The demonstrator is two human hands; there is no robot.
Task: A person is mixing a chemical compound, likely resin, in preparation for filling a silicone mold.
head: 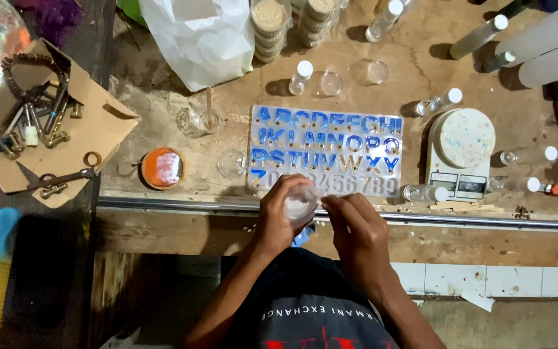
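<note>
My left hand (283,216) grips a small clear plastic cup (299,205) with whitish contents, held over the near edge of the workbench. My right hand (356,229) is beside it, fingertips at the cup's rim, pinching something thin that I cannot make out. Just beyond both hands lies a clear silicone letter-and-number mould (325,150), its letter cavities filled with blue resin and its bottom row pale.
A small digital scale (461,155) stands right of the mould, with several capped clear bottles (440,102) around it. Empty clear cups (330,83), an orange-rimmed dish (163,168), a white plastic bag (201,39) and a cardboard sheet with metal keyrings (33,123) lie left and behind.
</note>
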